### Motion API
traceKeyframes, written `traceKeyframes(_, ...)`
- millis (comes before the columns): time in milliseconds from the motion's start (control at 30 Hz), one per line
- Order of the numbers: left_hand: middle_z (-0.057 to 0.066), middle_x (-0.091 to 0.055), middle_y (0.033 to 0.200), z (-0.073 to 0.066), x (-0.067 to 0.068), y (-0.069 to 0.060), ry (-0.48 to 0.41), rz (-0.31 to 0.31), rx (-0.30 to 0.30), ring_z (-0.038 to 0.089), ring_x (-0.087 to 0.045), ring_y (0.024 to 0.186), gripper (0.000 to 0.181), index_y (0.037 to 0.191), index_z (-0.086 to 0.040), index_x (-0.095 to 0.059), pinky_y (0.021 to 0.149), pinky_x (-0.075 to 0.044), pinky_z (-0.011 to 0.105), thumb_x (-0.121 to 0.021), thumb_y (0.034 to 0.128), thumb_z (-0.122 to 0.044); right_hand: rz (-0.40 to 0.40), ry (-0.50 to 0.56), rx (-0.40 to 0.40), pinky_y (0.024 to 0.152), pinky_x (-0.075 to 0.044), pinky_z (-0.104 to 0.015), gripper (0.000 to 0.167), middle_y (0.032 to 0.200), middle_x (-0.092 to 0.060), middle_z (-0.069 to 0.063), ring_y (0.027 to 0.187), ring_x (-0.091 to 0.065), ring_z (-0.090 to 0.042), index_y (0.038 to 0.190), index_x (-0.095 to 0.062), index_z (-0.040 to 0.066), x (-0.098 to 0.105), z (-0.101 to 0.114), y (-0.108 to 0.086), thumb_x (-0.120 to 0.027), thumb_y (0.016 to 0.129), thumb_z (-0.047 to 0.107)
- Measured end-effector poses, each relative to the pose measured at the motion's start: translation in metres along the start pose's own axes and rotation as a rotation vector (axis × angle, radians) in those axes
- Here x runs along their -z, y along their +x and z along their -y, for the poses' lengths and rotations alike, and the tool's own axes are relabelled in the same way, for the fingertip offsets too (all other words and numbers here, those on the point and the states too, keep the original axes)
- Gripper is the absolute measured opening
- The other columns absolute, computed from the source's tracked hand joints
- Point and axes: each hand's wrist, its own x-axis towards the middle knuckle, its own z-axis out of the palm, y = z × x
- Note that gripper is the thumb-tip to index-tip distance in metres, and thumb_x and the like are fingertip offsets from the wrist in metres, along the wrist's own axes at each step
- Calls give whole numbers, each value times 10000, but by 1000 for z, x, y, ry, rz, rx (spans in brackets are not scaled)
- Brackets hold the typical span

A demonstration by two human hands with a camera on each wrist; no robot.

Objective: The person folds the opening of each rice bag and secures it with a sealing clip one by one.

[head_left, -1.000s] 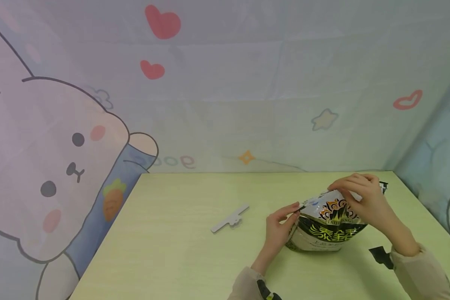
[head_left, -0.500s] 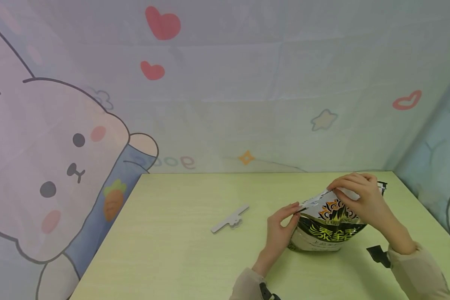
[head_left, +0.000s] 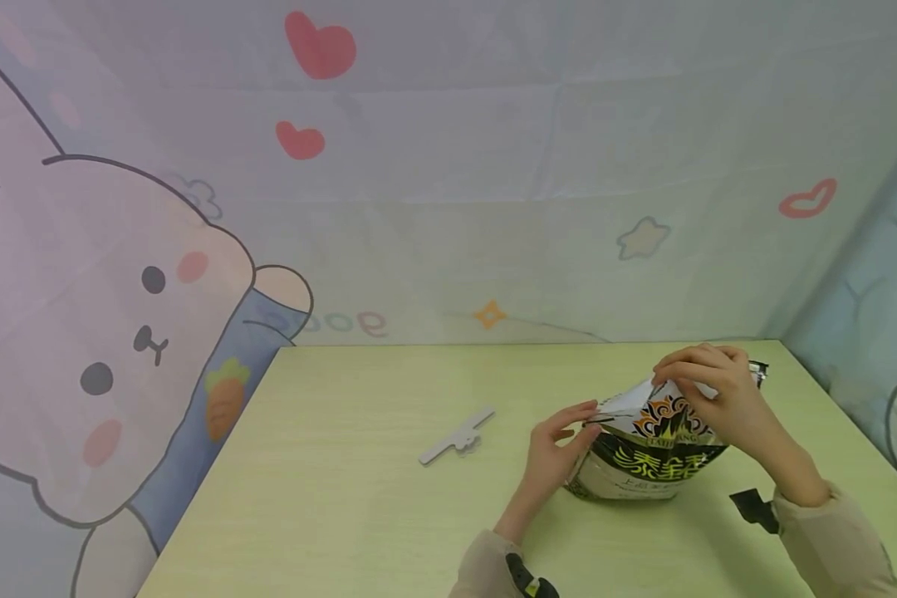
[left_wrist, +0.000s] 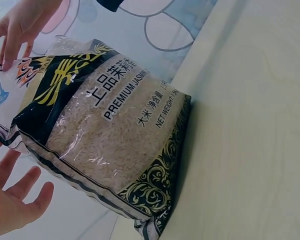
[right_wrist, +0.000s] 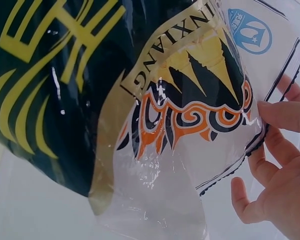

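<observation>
A plastic bag of rice [head_left: 654,465] stands on the table, its black, gold and orange print facing the head camera. Rice grains show through its clear panel [left_wrist: 105,135] in the left wrist view. My left hand [head_left: 553,457] pinches the left end of the bag's top edge between thumb and fingers. Further right along that edge, the thumb and fingers of my right hand [head_left: 725,394] grip the white top film. In the right wrist view, this right hand [right_wrist: 275,165] has the dark-lined edge between its fingers, other fingers spread below.
A white sealing clip [head_left: 458,436] lies on the light wooden table [head_left: 329,498], left of the bag. Behind the table hangs a printed cloth [head_left: 448,166] with a cartoon rabbit and hearts. Another cloth [head_left: 874,332] borders the right side.
The white film between my hands has shifted and now shows a raised fold beside the right hand. My left hand has moved slightly left and down. The clip stays in place.
</observation>
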Motion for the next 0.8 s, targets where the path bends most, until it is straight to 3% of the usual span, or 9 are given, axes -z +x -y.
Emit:
traceKeyframes(100,157,-585,1185,-12,5,1,-64,40,9,265,-529,1130,272,1104,25,-600,847,-463,266,-540,881,-119,5,-5,4,751,-244,-434,366,864,-631,-32,847,-487,-87,814,-666,153,0,2,1,-648,653,-175)
traceKeyframes(167,171,-586,1176,-15,6,3,-92,56,21,280,-523,1133,281,1112,41,-590,855,-463,251,-533,884,-113,12,-5,-3,747,-243,-382,454,870,-626,-25,857,-480,-65,815,-662,159,0,3,1,-656,581,-229)
traceKeyframes(333,217,-601,1117,-17,9,5,-140,54,34,281,-558,1053,271,1081,75,-593,842,-471,261,-554,868,-87,19,2,7,727,-241,-295,512,883,-622,-22,865,-473,-50,809,-654,175,-1,2,1,-650,545,-264)
traceKeyframes(433,224,-608,1086,-18,11,7,-153,55,52,199,-576,950,261,1064,77,-599,798,-476,233,-571,856,-79,19,15,27,746,-265,-313,428,888,-625,-35,849,-480,-88,798,-651,172,-2,2,1,-626,633,-221)
traceKeyframes(500,218,-613,1073,-19,12,8,-148,61,63,135,-567,903,255,1058,66,-605,763,-474,201,-573,856,-85,22,25,34,749,-272,-326,251,888,-624,-41,841,-480,-98,792,-650,169,-2,2,1,-572,803,-70)
traceKeyframes(567,207,-615,1073,-19,13,8,-139,77,71,92,-556,890,253,1066,48,-608,735,-470,171,-561,866,-99,26,28,34,743,-271,-328,209,886,-624,-41,840,-479,-92,785,-648,170,-2,1,1,-487,911,126)
traceKeyframes(600,203,-617,1071,-20,13,9,-132,80,71,84,-557,886,252,1068,42,-610,723,-468,161,-556,871,-106,26,29,38,740,-273,-331,249,886,-625,-42,842,-480,-90,783,-648,170,-2,1,1,-450,931,199)
traceKeyframes(800,182,-623,1065,-20,11,9,-77,107,60,131,-557,895,261,1089,14,-608,689,-451,151,-545,880,-128,26,34,35,739,-276,-341,194,899,-629,-33,837,-483,-91,805,-651,186,-1,2,0,-513,882,72)
